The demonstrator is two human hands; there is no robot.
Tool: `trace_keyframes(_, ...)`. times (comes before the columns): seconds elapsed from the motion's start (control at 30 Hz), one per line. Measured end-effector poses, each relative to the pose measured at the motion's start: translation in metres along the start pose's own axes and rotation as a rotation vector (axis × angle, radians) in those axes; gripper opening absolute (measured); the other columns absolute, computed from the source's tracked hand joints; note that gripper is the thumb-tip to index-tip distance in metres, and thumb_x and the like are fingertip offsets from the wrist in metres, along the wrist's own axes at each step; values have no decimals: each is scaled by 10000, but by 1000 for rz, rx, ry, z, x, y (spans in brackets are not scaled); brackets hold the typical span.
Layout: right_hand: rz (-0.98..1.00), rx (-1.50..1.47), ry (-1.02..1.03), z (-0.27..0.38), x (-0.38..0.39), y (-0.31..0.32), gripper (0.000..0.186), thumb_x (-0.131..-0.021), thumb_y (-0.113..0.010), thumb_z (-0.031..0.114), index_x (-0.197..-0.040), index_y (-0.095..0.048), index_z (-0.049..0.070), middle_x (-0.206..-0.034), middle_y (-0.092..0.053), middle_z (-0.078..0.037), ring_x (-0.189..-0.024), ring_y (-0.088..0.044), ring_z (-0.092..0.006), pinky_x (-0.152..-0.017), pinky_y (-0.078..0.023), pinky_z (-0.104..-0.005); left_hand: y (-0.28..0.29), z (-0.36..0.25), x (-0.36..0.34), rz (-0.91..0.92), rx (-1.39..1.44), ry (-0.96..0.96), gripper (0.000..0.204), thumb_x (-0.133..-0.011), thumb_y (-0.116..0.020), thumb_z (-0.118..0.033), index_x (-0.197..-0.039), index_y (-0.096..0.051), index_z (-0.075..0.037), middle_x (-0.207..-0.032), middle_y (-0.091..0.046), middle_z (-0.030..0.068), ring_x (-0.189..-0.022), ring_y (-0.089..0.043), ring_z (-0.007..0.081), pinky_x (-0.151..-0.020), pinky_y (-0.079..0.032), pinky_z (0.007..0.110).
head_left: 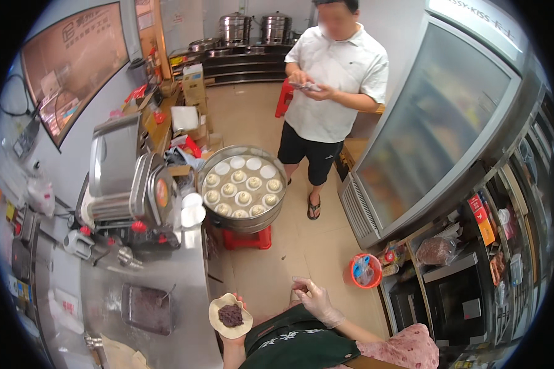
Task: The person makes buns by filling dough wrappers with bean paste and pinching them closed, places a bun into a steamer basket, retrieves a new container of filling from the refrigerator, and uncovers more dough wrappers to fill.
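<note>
Left hand (pixel 235 341) cradles dough (pixel 216 313), filling (pixel 231 315) placed, unclosed; right hand (pixel 317 303) empty, half-curled. Steamer (pixel 246 222): pleated buns (pixel 244 198), bare liners (pixel 237 162).

Dough (pixel 216 315): pale, round, unfolded, resting in your left hand (pixel 234 342) | Filling (pixel 231 315): dark purple, lumpy, exposed, heaped mid-dough

Near half past six, the left hand (pixel 234 342) holds a flat round of dough (pixel 234 333) with a dark purple lump of filling (pixel 231 315) on it, while the right hand (pixel 317 302), in a see-through glove, is apart at half past five. Toward nine o'clock, near the middle, a big round steamer (pixel 245 226) holds little buns (pixel 244 198). At one o'clock stands a person (pixel 335 77) in a white shirt.
</note>
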State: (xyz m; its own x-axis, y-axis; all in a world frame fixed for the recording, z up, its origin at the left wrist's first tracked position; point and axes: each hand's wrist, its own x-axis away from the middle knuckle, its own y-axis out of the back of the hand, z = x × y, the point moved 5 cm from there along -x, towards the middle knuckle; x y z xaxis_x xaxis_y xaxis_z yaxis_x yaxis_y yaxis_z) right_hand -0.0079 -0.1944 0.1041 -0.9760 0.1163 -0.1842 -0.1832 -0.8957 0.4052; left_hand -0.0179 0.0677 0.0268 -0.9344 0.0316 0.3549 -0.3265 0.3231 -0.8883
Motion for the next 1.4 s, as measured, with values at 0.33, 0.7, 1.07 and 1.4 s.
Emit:
trace_keyframes(0.33,-235,-70,-98,-71,-49,149,339,-855,-626,-65,-1180,-582,18,-944,-693,-96,-841,-664,-149,-766,-538,-280,-98,115,-96,179,-8,63,412,-990,-433,-333,-1320,-551,-115,-1389,-505,179,-1271,-493,360,-1097,-390,489)
trace_keyframes(0.7,-124,19,350,-22,-174,168,387,-785,-693,-66,-1116,-524,42,-1005,-660,-142,-868,-649,-263,-755,-527,-343,-253,198,-183,367,6,209,503,-1000,-395,-335,-1401,-428,-33,-1437,-444,187,-1302,-448,372,-1120,-356,497)
trace_keyframes(1.07,-214,111,414,-36,-289,128,504,-685,-718,-82,-1141,-580,83,-1035,-627,-185,-885,-652,-352,-718,-524,-396,-338,224,-291,322,444,478,584,-994,-412,-396,-1407,-385,16,-1452,-378,254,-1347,-375,414,-1150,-321,494)
trace_keyframes(1.4,-266,40,365,-24,-377,104,335,-680,-685,-119,-965,-638,48,-902,-655,-135,-776,-656,-288,-661,-512,-346,-358,190,-350,348,211,229,618,-979,-428,-452,-1423,-373,-26,-1464,-384,203,-1347,-383,368,-1181,-242,514)
